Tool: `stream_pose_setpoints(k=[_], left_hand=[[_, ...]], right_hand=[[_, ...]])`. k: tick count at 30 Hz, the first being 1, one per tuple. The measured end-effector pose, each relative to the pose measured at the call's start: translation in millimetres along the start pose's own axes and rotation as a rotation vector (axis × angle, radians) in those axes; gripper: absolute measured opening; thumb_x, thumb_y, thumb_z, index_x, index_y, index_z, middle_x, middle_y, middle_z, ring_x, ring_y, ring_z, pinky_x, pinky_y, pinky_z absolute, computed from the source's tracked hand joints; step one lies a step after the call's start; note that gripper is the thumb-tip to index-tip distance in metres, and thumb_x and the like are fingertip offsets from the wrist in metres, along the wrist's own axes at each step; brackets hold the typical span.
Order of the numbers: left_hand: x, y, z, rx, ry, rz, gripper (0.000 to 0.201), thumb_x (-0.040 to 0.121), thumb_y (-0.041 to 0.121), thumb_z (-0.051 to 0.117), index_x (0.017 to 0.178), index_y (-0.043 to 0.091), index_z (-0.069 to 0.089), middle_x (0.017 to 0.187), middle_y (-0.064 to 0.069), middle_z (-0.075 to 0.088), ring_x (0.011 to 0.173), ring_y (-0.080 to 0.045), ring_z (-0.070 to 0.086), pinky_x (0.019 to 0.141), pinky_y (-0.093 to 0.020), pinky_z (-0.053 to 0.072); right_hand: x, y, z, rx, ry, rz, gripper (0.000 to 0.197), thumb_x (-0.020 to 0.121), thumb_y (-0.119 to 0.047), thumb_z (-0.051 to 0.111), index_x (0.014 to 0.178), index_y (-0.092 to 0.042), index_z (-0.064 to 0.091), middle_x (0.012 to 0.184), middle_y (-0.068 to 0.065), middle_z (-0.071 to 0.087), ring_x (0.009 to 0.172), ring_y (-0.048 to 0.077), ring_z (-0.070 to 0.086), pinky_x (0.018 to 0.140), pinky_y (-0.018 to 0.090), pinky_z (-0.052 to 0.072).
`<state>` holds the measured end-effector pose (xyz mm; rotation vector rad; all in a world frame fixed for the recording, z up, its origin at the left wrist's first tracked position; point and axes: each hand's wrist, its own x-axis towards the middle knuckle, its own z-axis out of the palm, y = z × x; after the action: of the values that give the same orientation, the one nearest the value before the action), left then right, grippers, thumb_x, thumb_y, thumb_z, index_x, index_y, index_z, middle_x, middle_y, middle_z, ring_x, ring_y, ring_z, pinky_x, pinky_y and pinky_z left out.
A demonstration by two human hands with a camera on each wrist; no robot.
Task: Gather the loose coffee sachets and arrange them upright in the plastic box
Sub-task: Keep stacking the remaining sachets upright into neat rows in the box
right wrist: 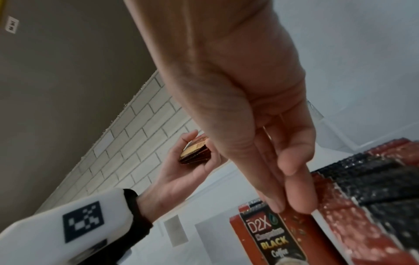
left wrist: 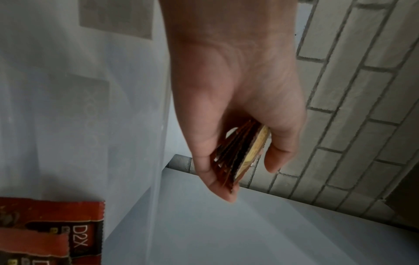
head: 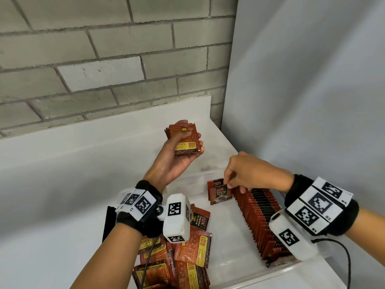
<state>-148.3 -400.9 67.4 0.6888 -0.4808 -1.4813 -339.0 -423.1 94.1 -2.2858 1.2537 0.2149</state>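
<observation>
My left hand (head: 192, 140) is raised over the white counter, palm up, and grips a small stack of red coffee sachets (head: 185, 146) with the thumb on top. The left wrist view shows that stack (left wrist: 240, 152) edge-on between thumb and fingers. My right hand (head: 230, 184) reaches down into the clear plastic box (head: 187, 177) and pinches the top edge of an upright D2X sachet (head: 220, 196); its fingertips (right wrist: 281, 208) meet at the sachet (right wrist: 272, 238). To that sachet's right, a long row of sachets (head: 260, 217) stands upright in the box.
A loose pile of sachets (head: 187, 255) lies below my left wrist, at the box's near left. A black object (head: 109, 222) stands left of the pile. A brick wall runs behind the counter, and a grey panel (head: 312, 101) closes the right side.
</observation>
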Motion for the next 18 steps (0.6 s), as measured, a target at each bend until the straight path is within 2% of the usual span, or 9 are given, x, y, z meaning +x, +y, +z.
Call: stream_pose_setpoints(k=[4,8,10,14,18], left_hand=[[0.1,0.4,1.0,0.0,0.014,0.004,0.023,0.09,0.004,0.05,0.105,0.018,0.062,0.092,-0.016,0.064,0.078,-0.026,0.061,0.068,-0.034,0.056],[0.0,0.3,0.6,-0.004,0.019,0.005,0.02,0.092,0.004,0.048,0.098,0.014,0.064,0.093,-0.017,0.062,0.08,-0.026,0.06,0.067,-0.034,0.055],[0.1,0.0,-0.5,-0.003,0.018,0.003,0.021,0.092,0.003,0.047,0.099,0.014,0.063,0.093,-0.016,0.062,0.081,-0.026,0.06,0.068,-0.034,0.055],[1.0,-0.1,-1.6,0.001,0.006,0.007,0.029,0.09,0.0,0.045,0.108,0.018,0.061,0.091,-0.016,0.062,0.077,-0.025,0.063,0.068,-0.035,0.056],[1.3,-0.5,-2.0,0.018,-0.013,0.008,0.03,0.091,-0.001,0.044,0.108,0.017,0.061,0.091,-0.015,0.063,0.078,-0.026,0.063,0.068,-0.035,0.056]], right_hand=[[0.7,0.1,0.3,-0.002,-0.009,0.013,0.013,0.087,-0.016,0.068,0.099,-0.013,0.073,0.055,-0.003,0.06,0.04,0.007,0.054,0.05,0.013,0.046],[2.0,0.4,0.7,0.01,-0.013,0.02,0.014,0.087,-0.016,0.068,0.1,-0.013,0.073,0.054,-0.001,0.061,0.036,0.005,0.052,0.051,0.014,0.046],[2.7,0.7,0.6,0.015,-0.018,0.026,0.014,0.087,-0.016,0.068,0.1,-0.013,0.072,0.053,0.0,0.062,0.033,0.003,0.051,0.05,0.014,0.045],[3.3,0.8,0.2,0.02,-0.021,0.037,0.013,0.087,-0.015,0.069,0.099,-0.012,0.072,0.052,-0.001,0.061,0.034,0.003,0.052,0.054,0.016,0.049],[4.5,2.4,1.5,0.035,-0.011,0.033,0.012,0.086,-0.012,0.069,0.097,-0.01,0.073,0.052,0.0,0.061,0.039,0.008,0.056,0.061,0.02,0.054]])
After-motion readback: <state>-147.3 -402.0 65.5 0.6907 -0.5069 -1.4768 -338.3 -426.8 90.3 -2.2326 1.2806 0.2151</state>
